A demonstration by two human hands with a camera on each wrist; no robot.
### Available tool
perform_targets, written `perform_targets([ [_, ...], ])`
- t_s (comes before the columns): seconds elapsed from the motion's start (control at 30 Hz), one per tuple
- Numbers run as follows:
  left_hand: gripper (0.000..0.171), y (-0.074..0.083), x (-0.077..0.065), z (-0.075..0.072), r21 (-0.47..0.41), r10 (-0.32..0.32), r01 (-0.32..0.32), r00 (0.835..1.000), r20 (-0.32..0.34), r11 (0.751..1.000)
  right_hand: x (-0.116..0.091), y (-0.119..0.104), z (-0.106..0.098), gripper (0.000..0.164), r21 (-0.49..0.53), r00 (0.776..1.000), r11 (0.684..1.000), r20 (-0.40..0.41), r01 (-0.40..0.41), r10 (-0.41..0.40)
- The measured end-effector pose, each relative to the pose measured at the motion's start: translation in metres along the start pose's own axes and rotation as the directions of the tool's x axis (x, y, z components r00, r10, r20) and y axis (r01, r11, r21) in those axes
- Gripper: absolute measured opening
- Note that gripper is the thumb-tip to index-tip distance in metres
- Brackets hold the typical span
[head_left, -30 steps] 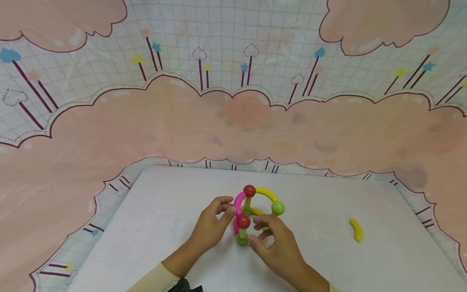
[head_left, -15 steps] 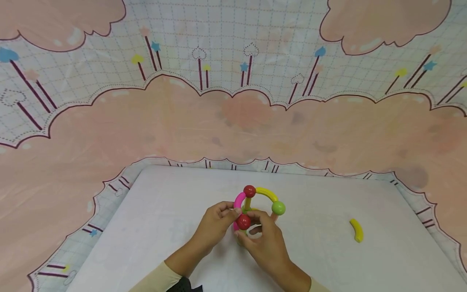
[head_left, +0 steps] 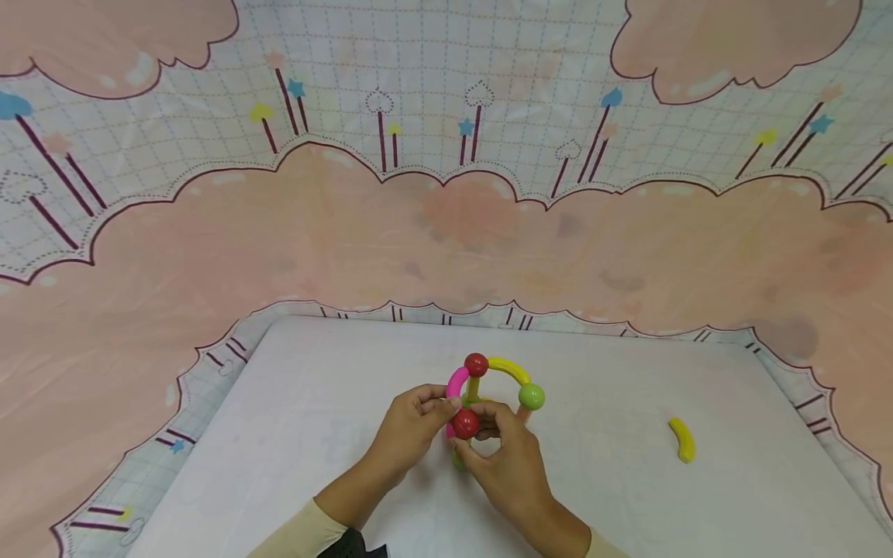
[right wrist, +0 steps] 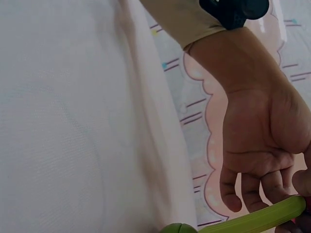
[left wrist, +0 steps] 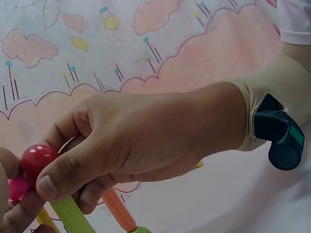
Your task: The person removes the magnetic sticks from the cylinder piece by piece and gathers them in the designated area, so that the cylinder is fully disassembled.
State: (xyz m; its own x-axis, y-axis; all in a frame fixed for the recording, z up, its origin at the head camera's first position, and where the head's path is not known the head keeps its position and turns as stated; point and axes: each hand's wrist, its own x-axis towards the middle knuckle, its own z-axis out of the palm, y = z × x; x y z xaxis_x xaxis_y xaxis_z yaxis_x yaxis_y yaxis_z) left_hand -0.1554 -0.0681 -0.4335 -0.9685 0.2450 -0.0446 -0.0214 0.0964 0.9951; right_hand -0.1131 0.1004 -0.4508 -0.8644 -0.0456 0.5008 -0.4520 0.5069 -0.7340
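Observation:
A toy frame of rods and balls stands on the white table. My left hand holds the curved pink rod at its near end, thumb close to the near red ball. Thumb and index finger of my right hand pinch that red ball from the other side. The left wrist view shows fingers around the red ball, with a light green rod running down from it. Toward the back are another red ball, a curved yellow rod and a green ball. Hands hide the lower near part.
A loose, short curved yellow rod lies to the right on the table. Behind the table hangs a cloth printed with pink clouds, which also shows along the table's sides.
My right hand has moved left from beside the frame and now pinches the near red ball. My left hand has closed in on the pink rod. The frame stays in place.

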Motion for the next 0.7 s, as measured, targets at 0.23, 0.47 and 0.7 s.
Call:
perform_targets([
  [0.23,0.042,0.0022,-0.0003,0.0005,-0.01,0.0,0.0,1.0,-0.014,1.0,0.0013,0.0007,-0.0008,0.056,-0.002,1.0,1.0,-0.003,0.016,-0.016],
  [0.47,0.043,0.0011,0.0005,0.0007,-0.008,0.008,-0.008,1.0,-0.015,1.0,0.0024,-0.0004,-0.0018,0.053,-0.002,1.0,1.0,0.008,-0.006,0.006],
  [0.7,0.043,0.0019,0.0004,0.0017,-0.007,-0.004,0.004,1.0,-0.013,1.0,0.0025,0.0013,-0.0022,0.053,-0.005,1.0,1.0,0.001,0.006,-0.006],
])
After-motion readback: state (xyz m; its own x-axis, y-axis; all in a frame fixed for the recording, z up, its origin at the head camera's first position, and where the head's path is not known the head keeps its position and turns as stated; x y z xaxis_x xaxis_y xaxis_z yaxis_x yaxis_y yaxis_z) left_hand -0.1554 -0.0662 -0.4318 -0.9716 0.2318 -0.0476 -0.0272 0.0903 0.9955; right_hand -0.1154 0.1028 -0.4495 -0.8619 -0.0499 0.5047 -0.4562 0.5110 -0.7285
